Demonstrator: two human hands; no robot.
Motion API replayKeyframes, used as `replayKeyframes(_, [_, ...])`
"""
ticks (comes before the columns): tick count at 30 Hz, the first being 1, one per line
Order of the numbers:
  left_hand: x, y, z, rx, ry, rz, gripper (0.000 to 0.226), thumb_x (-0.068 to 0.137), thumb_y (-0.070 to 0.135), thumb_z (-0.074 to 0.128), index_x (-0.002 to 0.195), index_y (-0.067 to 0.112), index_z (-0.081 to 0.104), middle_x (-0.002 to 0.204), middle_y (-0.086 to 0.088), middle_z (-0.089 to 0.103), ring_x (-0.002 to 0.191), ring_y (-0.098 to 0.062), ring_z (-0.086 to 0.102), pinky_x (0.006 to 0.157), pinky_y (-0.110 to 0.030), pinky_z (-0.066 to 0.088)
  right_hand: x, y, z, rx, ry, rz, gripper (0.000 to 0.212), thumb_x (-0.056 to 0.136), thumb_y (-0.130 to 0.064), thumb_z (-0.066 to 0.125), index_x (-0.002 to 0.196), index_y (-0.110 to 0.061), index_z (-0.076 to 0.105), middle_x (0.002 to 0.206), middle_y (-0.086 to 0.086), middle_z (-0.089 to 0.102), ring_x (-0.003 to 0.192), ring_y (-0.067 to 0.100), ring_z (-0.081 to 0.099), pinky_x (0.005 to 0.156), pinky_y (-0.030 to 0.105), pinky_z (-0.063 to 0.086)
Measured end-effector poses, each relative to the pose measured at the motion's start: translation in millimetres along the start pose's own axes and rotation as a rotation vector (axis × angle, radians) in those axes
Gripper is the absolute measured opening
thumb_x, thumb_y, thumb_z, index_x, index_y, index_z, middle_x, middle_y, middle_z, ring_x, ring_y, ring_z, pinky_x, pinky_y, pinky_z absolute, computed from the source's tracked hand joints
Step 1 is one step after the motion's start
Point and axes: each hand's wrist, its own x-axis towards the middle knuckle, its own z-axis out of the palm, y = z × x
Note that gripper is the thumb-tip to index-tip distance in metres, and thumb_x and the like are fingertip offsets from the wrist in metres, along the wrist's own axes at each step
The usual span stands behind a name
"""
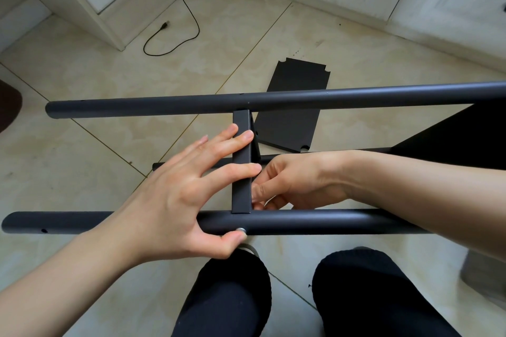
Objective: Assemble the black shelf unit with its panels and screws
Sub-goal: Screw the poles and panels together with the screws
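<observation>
Left hand (pixel 178 200) lies spread over the near round black metal tube (pixel 315 220), thumb pressing a small silver screw head (pixel 241 230). Right hand (pixel 295 180) has its fingers curled against the flat black crossbar panel (pixel 241 178) between both tubes; can't tell if it's pinching anything.

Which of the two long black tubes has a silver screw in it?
The near tube, the one closest to the person's knees: the left hand's thumb presses the silver screw into it. The far tube shows only empty holes.
</observation>
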Motion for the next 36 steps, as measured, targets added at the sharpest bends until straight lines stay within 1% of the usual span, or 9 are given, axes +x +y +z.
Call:
replayKeyframes(4, [0.1,0.5,-0.9,-0.002,-0.004,-0.002,0.074,0.071,0.051,0.073,0.137,0.024,0.054,0.161,-0.002,0.033,0.153,-0.021,0.023,0.112,-0.058,0.038,0.3,0.1,-0.2,0.003,-0.007,-0.006,0.020,0.097,-0.014,0.060,0.080,-0.010,0.071,0.081,0.007,0.063,0.073,0.016,0.057,0.074,0.030,0.048])
replayKeyframes(10, [0.6,1.1,-1.3,0.002,-0.010,-0.012,0.074,0.071,0.051,0.073,0.136,0.022,0.057,0.161,-0.002,0.034,0.153,-0.021,0.023,0.113,-0.058,0.037,1.1,0.7,1.6,-0.021,0.011,0.000,0.023,0.097,-0.021,0.061,0.078,-0.012,0.069,0.085,0.008,0.060,0.074,0.016,0.056,0.062,0.020,0.051])
replayKeyframes(13, [0.5,1.6,-1.3,-0.003,-0.008,-0.009,0.074,0.071,0.051,0.073,0.137,0.023,0.055,0.161,-0.001,0.034,0.153,-0.021,0.023,0.113,-0.058,0.037,-0.2,0.6,0.2,-0.058,0.016,0.035,0.025,0.096,-0.025,0.062,0.075,-0.012,0.068,0.080,0.005,0.060,0.072,0.014,0.057,0.060,0.022,0.051])
replayKeyframes(17, [0.2,0.9,-1.5,0.002,-0.005,-0.007,0.075,0.071,0.051,0.073,0.137,0.023,0.054,0.161,-0.001,0.033,0.153,-0.021,0.023,0.114,-0.058,0.036,-0.7,-0.5,-1.2,-0.060,0.007,0.030,0.026,0.096,-0.021,0.062,0.072,-0.015,0.070,0.075,0.003,0.060,0.067,0.012,0.056,0.065,0.027,0.049])
replayKeyframes(19, [0.2,0.7,-1.6,0.003,-0.006,-0.004,0.074,0.071,0.051,0.073,0.137,0.023,0.054,0.161,-0.001,0.033,0.153,-0.021,0.022,0.114,-0.057,0.036,-1.2,-1.4,-1.9,-0.046,-0.010,0.031,0.020,0.096,-0.018,0.062,0.078,-0.014,0.070,0.079,0.005,0.061,0.069,0.013,0.056,0.066,0.028,0.049])
replayKeyframes(22, [0.6,0.4,-1.2,0.004,-0.007,-0.006,0.075,0.071,0.052,0.073,0.137,0.023,0.055,0.161,-0.001,0.033,0.153,-0.021,0.023,0.114,-0.057,0.036,-1.5,-2.3,-3.6,-0.027,-0.013,0.039,0.023,0.094,-0.017,0.063,0.073,-0.017,0.072,0.082,0.005,0.062,0.074,0.015,0.055,0.068,0.030,0.049])
replayKeyframes(25, [0.5,0.3,-1.2,0.005,-0.009,-0.003,0.075,0.071,0.052,0.073,0.138,0.024,0.054,0.162,-0.001,0.032,0.153,-0.021,0.023,0.115,-0.056,0.035,-2.0,-2.3,-2.9,-0.049,-0.027,0.034,0.016,0.095,-0.018,0.062,0.082,-0.012,0.070,0.083,0.007,0.060,0.075,0.016,0.057,0.070,0.031,0.050])
replayKeyframes(30, [0.2,0.5,-1.5,0.009,-0.013,-0.009,0.074,0.071,0.052,0.073,0.137,0.021,0.057,0.162,-0.001,0.032,0.153,-0.021,0.023,0.115,-0.056,0.035,-2.0,-1.3,-1.6,-0.060,-0.013,0.006,0.023,0.096,-0.016,0.061,0.075,-0.015,0.070,0.079,0.008,0.058,0.087,0.026,0.050,0.069,0.031,0.048])
replayKeyframes(36, [1.1,1.5,-2.0,0.009,-0.017,-0.017,0.074,0.071,0.052,0.072,0.136,0.019,0.059,0.161,-0.002,0.034,0.153,-0.021,0.023,0.114,-0.057,0.036,-1.9,-1.1,-0.2,-0.089,0.012,0.000,0.025,0.097,-0.020,0.061,0.074,-0.014,0.068,0.077,0.006,0.057,0.083,0.023,0.051,0.069,0.031,0.047])
